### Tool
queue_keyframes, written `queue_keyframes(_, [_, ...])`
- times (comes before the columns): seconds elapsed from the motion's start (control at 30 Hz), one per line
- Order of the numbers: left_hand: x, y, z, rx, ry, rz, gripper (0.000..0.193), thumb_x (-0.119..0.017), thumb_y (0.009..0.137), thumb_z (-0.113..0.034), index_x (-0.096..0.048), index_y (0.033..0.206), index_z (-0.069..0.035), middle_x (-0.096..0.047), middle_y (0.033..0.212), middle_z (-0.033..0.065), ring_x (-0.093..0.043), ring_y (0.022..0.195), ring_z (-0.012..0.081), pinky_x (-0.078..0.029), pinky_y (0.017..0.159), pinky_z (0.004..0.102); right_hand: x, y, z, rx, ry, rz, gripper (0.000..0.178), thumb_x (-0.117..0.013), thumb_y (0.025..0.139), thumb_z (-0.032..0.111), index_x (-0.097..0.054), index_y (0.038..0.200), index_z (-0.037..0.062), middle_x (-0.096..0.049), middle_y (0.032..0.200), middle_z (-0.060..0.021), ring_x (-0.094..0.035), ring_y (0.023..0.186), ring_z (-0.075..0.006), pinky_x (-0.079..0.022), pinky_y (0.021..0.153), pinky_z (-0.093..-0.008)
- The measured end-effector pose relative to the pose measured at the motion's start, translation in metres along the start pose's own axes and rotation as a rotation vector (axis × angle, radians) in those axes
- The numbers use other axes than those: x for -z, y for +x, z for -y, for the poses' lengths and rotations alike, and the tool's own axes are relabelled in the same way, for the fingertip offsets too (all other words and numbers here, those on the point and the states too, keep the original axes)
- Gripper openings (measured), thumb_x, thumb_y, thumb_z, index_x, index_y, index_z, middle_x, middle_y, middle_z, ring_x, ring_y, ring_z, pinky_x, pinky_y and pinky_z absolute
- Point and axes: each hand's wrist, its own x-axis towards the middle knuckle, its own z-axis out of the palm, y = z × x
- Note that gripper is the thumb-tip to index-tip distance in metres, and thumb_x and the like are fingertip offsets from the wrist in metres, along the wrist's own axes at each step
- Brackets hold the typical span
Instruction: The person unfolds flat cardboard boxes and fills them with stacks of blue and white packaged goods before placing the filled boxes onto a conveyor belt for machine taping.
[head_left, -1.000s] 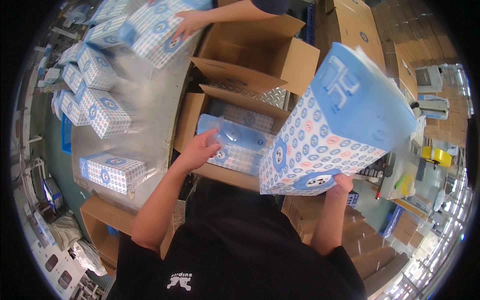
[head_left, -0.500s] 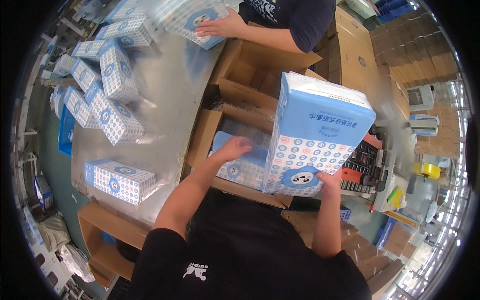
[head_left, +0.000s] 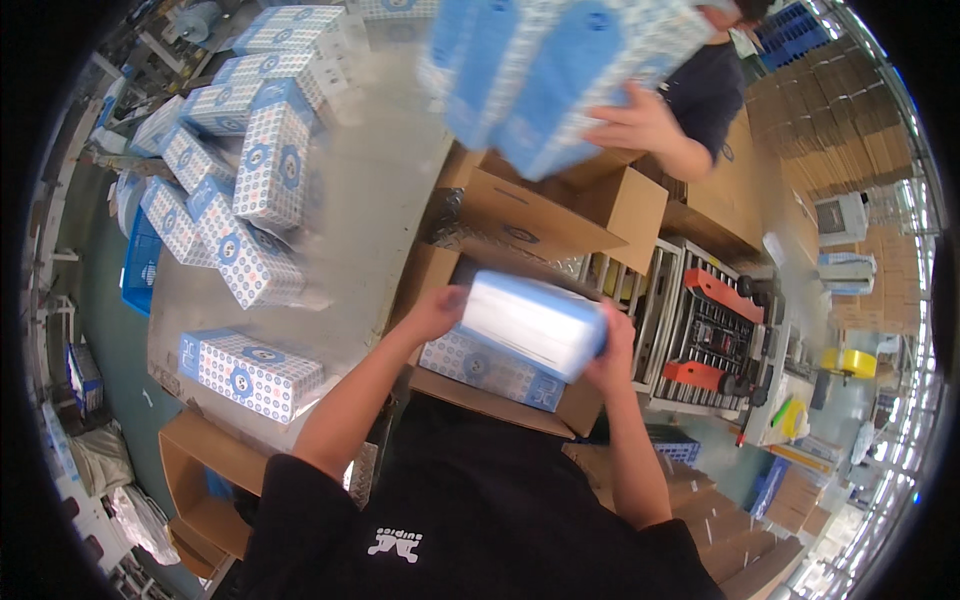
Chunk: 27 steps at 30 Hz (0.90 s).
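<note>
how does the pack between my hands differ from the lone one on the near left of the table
The held pack is raised over the carton between left hand and right hand; the lone pack rests on the table. The held pack shows a mostly white face, the lone pack patterned ones. Both are blue and white.

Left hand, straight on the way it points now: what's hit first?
The blue-and-white pack. The left hand is right at its left end, apparently touching, though blur and depth leave contact uncertain. The right hand is at the opposite end.
</note>
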Motion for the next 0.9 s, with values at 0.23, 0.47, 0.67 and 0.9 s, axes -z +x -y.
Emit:
queue_keyframes(0.23, [0.095, -0.237, -0.006, -0.135, 0.292, -0.816, 0.024, -0.066, 0.092, -0.006, -0.070, 0.115, 0.001, -0.071, 0.115, 0.0142, -0.068, 0.105, 0.0262, -0.052, 0.096, 0.0350, -0.078, 0.052, 0.027, -0.187, -0.297, 0.163, 0.088, -0.072, 0.068, 0.002, -0.052, 0.150, 0.0248, -0.053, 0.138, -0.0159, -0.049, 0.130, -0.0395, -0.040, 0.107, -0.0514])
queue_keyframes(0.47, [0.106, -0.438, 0.095, 0.244, -0.263, -1.616, 0.026, -0.064, 0.102, -0.015, -0.069, 0.119, 0.005, -0.072, 0.106, 0.0068, -0.066, 0.095, 0.0160, -0.052, 0.090, 0.0301, -0.149, 0.094, 0.055, 0.178, -0.481, 0.326, 0.051, -0.069, 0.075, 0.011, -0.072, 0.125, 0.0204, -0.044, 0.156, -0.0140, -0.038, 0.144, -0.0420, -0.032, 0.116, -0.0575])
queue_keyframes(0.67, [0.092, -0.464, 0.149, 0.452, 0.257, -1.528, 0.031, -0.069, 0.098, -0.019, -0.069, 0.118, 0.005, -0.073, 0.101, 0.0060, -0.066, 0.087, 0.0113, -0.053, 0.079, 0.0287, -0.142, 0.096, 0.068, 0.331, -0.467, 0.494, 0.053, -0.074, 0.072, 0.021, -0.072, 0.125, 0.0130, -0.056, 0.148, -0.0145, -0.042, 0.144, -0.0354, -0.021, 0.122, -0.0583])
queue_keyframes(0.9, [0.048, -0.626, 0.190, 1.270, 0.347, -1.494, 0.085, -0.080, 0.081, -0.037, -0.043, 0.154, -0.012, -0.061, 0.139, 0.0244, -0.061, 0.125, 0.0413, -0.049, 0.105, 0.0504, -0.215, 0.112, 0.036, 0.343, -0.391, 0.967, 0.051, -0.070, 0.070, 0.017, -0.074, 0.121, 0.0122, -0.071, 0.125, -0.0149, -0.054, 0.133, -0.0333, -0.030, 0.118, -0.0538])
